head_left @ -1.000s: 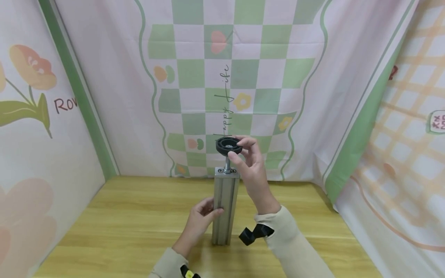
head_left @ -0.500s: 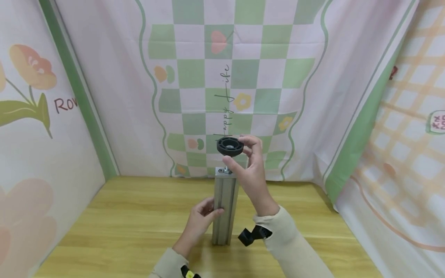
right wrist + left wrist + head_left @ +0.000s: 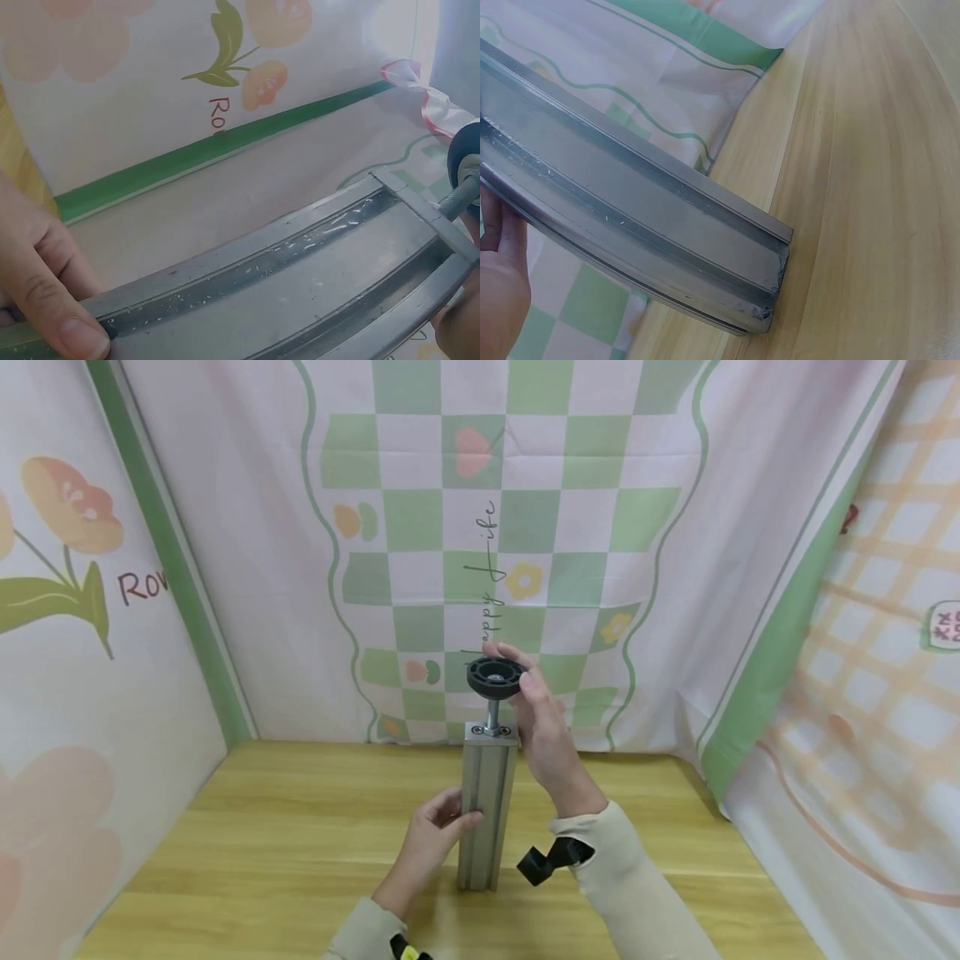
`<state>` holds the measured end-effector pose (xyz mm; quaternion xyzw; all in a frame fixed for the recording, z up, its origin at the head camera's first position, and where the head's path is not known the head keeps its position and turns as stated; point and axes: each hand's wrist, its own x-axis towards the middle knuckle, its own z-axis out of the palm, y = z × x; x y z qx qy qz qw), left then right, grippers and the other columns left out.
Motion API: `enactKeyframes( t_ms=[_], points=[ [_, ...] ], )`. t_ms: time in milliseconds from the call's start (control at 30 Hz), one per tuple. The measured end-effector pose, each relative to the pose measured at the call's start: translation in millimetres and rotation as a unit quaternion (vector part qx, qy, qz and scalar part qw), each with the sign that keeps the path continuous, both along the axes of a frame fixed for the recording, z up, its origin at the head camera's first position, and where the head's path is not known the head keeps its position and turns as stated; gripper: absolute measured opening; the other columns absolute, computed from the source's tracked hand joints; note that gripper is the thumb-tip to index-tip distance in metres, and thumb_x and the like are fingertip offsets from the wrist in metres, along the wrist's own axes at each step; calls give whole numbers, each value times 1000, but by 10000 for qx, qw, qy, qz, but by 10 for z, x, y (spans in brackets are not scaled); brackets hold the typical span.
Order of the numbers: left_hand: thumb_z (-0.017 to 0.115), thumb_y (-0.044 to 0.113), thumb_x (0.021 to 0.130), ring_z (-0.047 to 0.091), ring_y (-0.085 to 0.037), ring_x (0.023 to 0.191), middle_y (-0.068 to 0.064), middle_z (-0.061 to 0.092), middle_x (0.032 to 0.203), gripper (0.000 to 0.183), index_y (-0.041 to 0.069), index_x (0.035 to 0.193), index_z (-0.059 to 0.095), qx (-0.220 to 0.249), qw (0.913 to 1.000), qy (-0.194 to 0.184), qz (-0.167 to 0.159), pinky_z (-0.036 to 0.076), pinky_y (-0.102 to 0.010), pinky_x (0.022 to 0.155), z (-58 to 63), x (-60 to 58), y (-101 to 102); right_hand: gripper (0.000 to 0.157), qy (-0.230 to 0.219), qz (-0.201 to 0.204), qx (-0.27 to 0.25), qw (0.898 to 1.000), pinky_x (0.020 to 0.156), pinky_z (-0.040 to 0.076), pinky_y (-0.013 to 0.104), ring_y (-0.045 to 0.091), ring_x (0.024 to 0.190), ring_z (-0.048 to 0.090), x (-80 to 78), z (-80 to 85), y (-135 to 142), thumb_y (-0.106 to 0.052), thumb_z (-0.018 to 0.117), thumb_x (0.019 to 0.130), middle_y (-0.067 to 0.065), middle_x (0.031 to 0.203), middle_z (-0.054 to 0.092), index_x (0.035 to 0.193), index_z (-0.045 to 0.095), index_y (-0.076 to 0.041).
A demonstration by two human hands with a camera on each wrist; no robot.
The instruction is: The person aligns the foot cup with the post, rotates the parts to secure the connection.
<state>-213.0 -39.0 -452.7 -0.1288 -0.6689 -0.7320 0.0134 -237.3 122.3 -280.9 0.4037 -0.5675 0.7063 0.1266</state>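
Note:
An aluminium profile (image 3: 480, 852) stands upright on the table in the head view. My left hand (image 3: 429, 837) grips it partway up, thumb across the near face. From the end plate (image 3: 480, 739) on top rises a threaded stem (image 3: 492, 714) with a nut, bearing a round black levelling foot (image 3: 495, 690). My right hand (image 3: 553, 739) holds the foot at its right rim, thumb at the edge and fingers behind. In the left wrist view, the profile (image 3: 652, 202) has its lower end at the wood. The right wrist view shows my left thumb (image 3: 82, 337) on the profile.
The wooden table (image 3: 300, 818) extends to both sides. A checked fabric backdrop (image 3: 420, 518) hangs behind, with printed fabric sides at left (image 3: 67, 693) and right (image 3: 862, 710). A black wrist mount (image 3: 555, 860) sits on the right sleeve.
My right thumb has moved from in front of the stem to the foot's right rim, and the fingers have reached farther round behind it. The left hand and profile have stayed put.

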Motion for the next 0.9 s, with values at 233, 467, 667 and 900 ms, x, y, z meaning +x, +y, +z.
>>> enactKeyframes(
  t_ms=[233,467,667,900],
  points=[
    [80,25,87,63,-22,104,-8,68,110,46,8,127,65,-73,10000,-55,-4,53,-28,90,10,5,-9,37,-204,93,-170,9996,115,22,47,33,142,34,-6,7,13,-21,31,105,28,153,34,138,46,-10],
    [80,23,88,63,-22,103,-8,68,109,45,6,127,66,-56,10000,-29,-1,53,-27,89,8,6,-5,27,-194,-210,-119,9995,114,25,45,33,139,38,-7,-13,21,-21,39,103,18,150,42,128,49,-18],
    [79,23,88,62,-22,104,-7,67,109,45,7,128,65,5,10000,-44,-54,53,-27,90,13,18,-9,19,-388,-635,-121,9972,105,39,38,34,130,45,54,-6,12,-18,50,101,17,147,43,119,51,-21],
    [79,21,89,62,-22,104,-6,68,109,44,8,128,65,32,10000,-18,-72,53,-28,89,9,14,-9,22,-537,-957,-120,9939,84,54,29,34,114,49,119,39,-17,-13,63,95,14,143,42,112,50,-19]
  ],
)
